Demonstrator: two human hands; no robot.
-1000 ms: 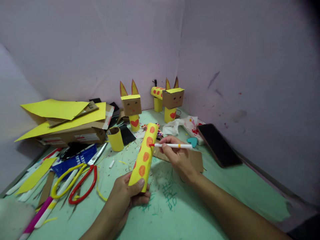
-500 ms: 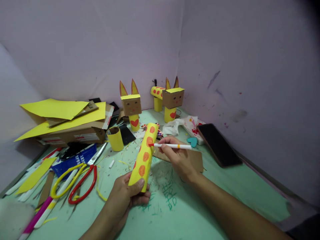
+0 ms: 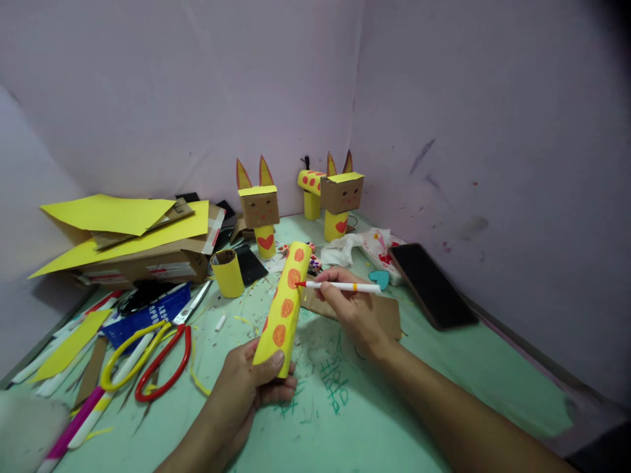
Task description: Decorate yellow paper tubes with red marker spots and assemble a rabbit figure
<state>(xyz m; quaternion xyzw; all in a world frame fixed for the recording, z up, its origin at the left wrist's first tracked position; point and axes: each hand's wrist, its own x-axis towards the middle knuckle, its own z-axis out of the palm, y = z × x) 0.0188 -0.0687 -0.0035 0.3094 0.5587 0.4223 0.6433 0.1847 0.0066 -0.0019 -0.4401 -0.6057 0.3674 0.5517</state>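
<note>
Since half a second ago the orange marker (image 3: 340, 286) has only nudged a touch higher, its tip still at the second orange spot of the yellow paper tube (image 3: 286, 309).

The left hand (image 3: 251, 387) has its fingers wrapped round the tube's lower end, thumb pressed on the front, holding it slanted above the green table (image 3: 444, 368). The right hand (image 3: 352, 315) pinches the marker near its front, fingers closed on the barrel. Four full orange spots run down the visible face. Judging by this, the spotting looks well along, with bare yellow left around the edges. Green scribbled writing (image 3: 335, 381) on the table and white print on a blue packet (image 3: 148, 315) are too blurred to read.
</note>
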